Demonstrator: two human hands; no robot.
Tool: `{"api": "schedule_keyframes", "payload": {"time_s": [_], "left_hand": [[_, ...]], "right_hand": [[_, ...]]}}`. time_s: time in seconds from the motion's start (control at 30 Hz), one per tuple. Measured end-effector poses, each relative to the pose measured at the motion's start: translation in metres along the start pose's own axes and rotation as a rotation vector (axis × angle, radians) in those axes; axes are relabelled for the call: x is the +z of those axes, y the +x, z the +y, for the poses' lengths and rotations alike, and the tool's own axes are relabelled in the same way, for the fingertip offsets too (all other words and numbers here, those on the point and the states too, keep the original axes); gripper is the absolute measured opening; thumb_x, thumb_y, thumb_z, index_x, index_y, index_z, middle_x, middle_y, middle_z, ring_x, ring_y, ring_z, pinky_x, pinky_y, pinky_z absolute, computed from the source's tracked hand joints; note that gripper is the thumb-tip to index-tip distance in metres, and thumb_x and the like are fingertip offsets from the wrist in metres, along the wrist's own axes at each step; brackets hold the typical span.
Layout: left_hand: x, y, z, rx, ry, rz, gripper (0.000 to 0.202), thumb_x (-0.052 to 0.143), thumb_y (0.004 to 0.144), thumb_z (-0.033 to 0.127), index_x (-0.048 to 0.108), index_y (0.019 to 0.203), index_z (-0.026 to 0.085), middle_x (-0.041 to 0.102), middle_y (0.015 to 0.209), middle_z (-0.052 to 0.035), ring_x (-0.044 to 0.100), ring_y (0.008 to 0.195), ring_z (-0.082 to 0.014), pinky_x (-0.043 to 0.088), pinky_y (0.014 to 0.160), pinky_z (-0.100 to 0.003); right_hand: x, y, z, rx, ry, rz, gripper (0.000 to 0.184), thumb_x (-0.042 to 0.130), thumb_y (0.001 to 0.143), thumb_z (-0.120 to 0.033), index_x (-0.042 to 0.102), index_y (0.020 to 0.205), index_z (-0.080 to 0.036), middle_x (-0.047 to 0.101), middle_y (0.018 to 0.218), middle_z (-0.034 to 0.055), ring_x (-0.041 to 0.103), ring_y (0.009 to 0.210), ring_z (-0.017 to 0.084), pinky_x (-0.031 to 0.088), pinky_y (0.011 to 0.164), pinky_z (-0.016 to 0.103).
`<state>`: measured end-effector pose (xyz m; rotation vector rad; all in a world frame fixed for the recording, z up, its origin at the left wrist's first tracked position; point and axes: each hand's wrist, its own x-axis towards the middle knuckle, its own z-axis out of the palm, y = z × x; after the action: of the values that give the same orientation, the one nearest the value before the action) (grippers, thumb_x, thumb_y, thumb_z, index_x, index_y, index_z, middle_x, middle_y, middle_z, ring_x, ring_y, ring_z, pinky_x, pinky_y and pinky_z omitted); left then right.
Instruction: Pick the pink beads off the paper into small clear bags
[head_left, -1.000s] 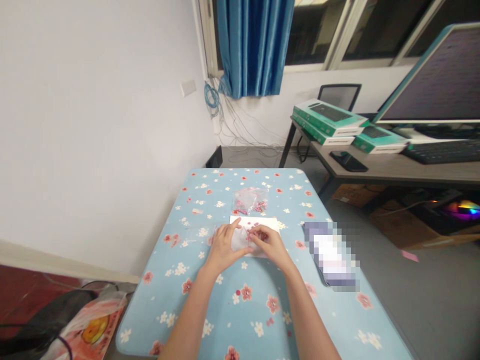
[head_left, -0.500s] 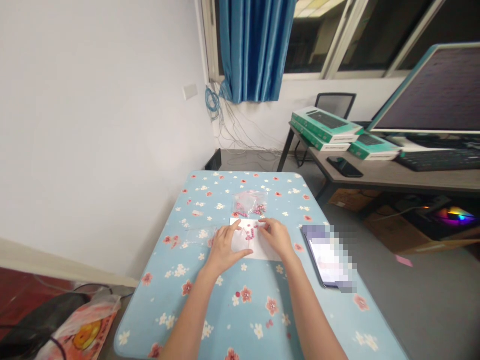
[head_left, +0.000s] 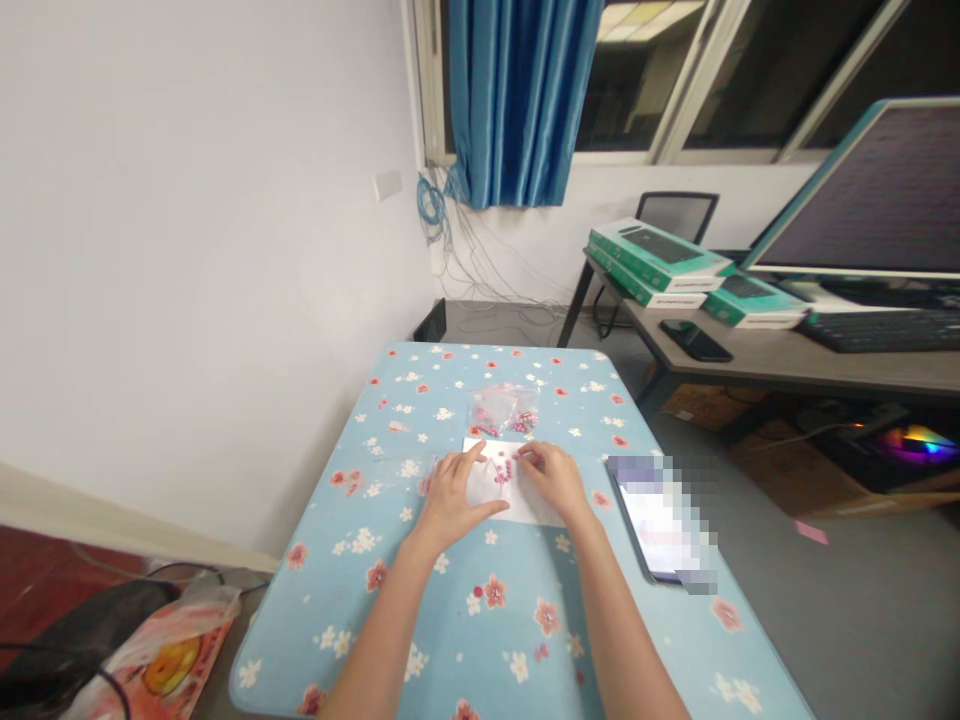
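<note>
A sheet of white paper (head_left: 529, 512) lies on the flowered table, with several small pink beads (head_left: 502, 472) grouped on it. My left hand (head_left: 448, 498) rests across the paper's left side, thumb and fingers spread wide around the beads. At the paper's right side, my right hand (head_left: 553, 482) has its thumb and forefinger pinched together beside the beads. Whatever is between those fingertips is too small to make out. Just beyond the paper sits a clear plastic bag (head_left: 504, 405) with more pink beads inside.
A phone (head_left: 660, 520) with a lit, blurred screen lies at the right of the flowered tabletop (head_left: 360, 620). A few reddish bits (head_left: 541, 652) are near the front. On the right, a desk (head_left: 645, 325) carries keyboard boxes (head_left: 660, 260), another phone (head_left: 696, 341) and a monitor (head_left: 870, 190).
The view has shifted slightly, so everything sits a little lower and to the right. My right fingertips have drawn closer together; my left hand stays spread on the paper.
</note>
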<state>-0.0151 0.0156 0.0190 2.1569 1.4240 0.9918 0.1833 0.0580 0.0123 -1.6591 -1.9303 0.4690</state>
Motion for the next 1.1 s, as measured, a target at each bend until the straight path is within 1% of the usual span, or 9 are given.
{"api": "schedule_keyframes", "payload": {"time_s": [0.07, 0.13, 0.23, 0.3, 0.43, 0.57, 0.83, 0.97, 1.1], "left_hand": [[0.0, 0.0, 0.0, -0.003, -0.003, -0.006, 0.087, 0.077, 0.065, 0.032, 0.028, 0.136, 0.033, 0.057, 0.114, -0.0015, 0.051, 0.104, -0.0234, 0.04, 0.093, -0.041], [0.001, 0.0, 0.0, -0.001, -0.002, -0.008, 0.087, 0.077, 0.065, 0.033, 0.028, 0.137, 0.033, 0.057, 0.114, -0.0016, 0.051, 0.105, -0.0235, 0.04, 0.093, -0.041], [0.002, -0.001, -0.002, 0.012, 0.001, -0.01, 0.089, 0.078, 0.064, 0.034, 0.027, 0.137, 0.033, 0.057, 0.114, -0.0018, 0.051, 0.105, -0.0237, 0.04, 0.093, -0.04], [0.003, -0.001, -0.003, 0.014, 0.004, -0.007, 0.089, 0.078, 0.064, 0.035, 0.028, 0.137, 0.032, 0.057, 0.113, -0.002, 0.051, 0.105, -0.0237, 0.04, 0.093, -0.04], [0.003, -0.001, -0.004, 0.02, 0.01, -0.008, 0.087, 0.077, 0.065, 0.035, 0.028, 0.137, 0.031, 0.057, 0.113, -0.0023, 0.051, 0.104, -0.0233, 0.04, 0.092, -0.039], [0.003, 0.0, -0.003, 0.024, 0.025, -0.005, 0.087, 0.077, 0.065, 0.036, 0.028, 0.137, 0.031, 0.057, 0.113, -0.0024, 0.051, 0.103, -0.0235, 0.041, 0.092, -0.039], [0.003, -0.001, -0.004, 0.029, 0.022, -0.011, 0.087, 0.076, 0.066, 0.038, 0.027, 0.137, 0.031, 0.057, 0.113, -0.0023, 0.05, 0.103, -0.023, 0.04, 0.092, -0.038], [0.002, -0.001, -0.004, 0.015, 0.025, -0.011, 0.086, 0.076, 0.067, 0.038, 0.028, 0.138, 0.031, 0.057, 0.113, -0.0027, 0.051, 0.104, -0.0234, 0.04, 0.092, -0.039], [0.002, -0.001, -0.004, 0.003, 0.023, -0.017, 0.087, 0.076, 0.067, 0.035, 0.027, 0.138, 0.032, 0.057, 0.113, -0.0021, 0.05, 0.103, -0.0237, 0.04, 0.092, -0.039]], "right_hand": [[-0.001, -0.006, -0.002, 0.023, 0.139, 0.03, 0.022, 0.051, 0.078, -0.028, 0.067, 0.089, -0.018, 0.062, 0.068, 0.0019, 0.053, 0.065, 0.016, 0.037, 0.062, 0.026], [0.001, -0.013, -0.005, 0.035, 0.329, 0.033, 0.024, 0.052, 0.078, -0.033, 0.066, 0.089, -0.017, 0.06, 0.067, 0.0015, 0.05, 0.06, 0.014, 0.038, 0.058, 0.025], [0.006, -0.023, -0.011, 0.014, 0.57, -0.015, 0.025, 0.055, 0.079, -0.038, 0.066, 0.087, -0.017, 0.06, 0.069, 0.001, 0.048, 0.059, 0.013, 0.038, 0.057, 0.025], [0.009, -0.026, -0.015, -0.006, 0.647, -0.063, 0.026, 0.057, 0.078, -0.04, 0.066, 0.086, -0.017, 0.059, 0.069, 0.0006, 0.048, 0.059, 0.013, 0.038, 0.058, 0.025], [0.012, -0.029, -0.021, -0.014, 0.676, -0.119, 0.026, 0.058, 0.079, -0.041, 0.065, 0.087, -0.017, 0.06, 0.07, 0.0009, 0.048, 0.061, 0.013, 0.037, 0.058, 0.025], [0.011, -0.029, -0.023, -0.015, 0.653, -0.127, 0.025, 0.058, 0.079, -0.039, 0.066, 0.088, -0.016, 0.061, 0.071, 0.0011, 0.049, 0.061, 0.013, 0.037, 0.059, 0.026], [0.006, -0.03, -0.022, -0.023, 0.655, -0.145, 0.024, 0.059, 0.079, -0.038, 0.067, 0.085, -0.017, 0.065, 0.079, 0.0038, 0.054, 0.068, 0.015, 0.04, 0.064, 0.027], [0.005, -0.028, -0.013, 0.005, 0.669, -0.063, 0.024, 0.059, 0.078, -0.039, 0.067, 0.086, -0.017, 0.064, 0.076, 0.0027, 0.05, 0.064, 0.014, 0.039, 0.061, 0.026], [0.006, -0.024, 0.005, 0.106, 0.701, 0.084, 0.025, 0.059, 0.076, -0.039, 0.066, 0.086, -0.017, 0.054, 0.062, -0.0013, 0.044, 0.056, 0.012, 0.035, 0.054, 0.025]]}}
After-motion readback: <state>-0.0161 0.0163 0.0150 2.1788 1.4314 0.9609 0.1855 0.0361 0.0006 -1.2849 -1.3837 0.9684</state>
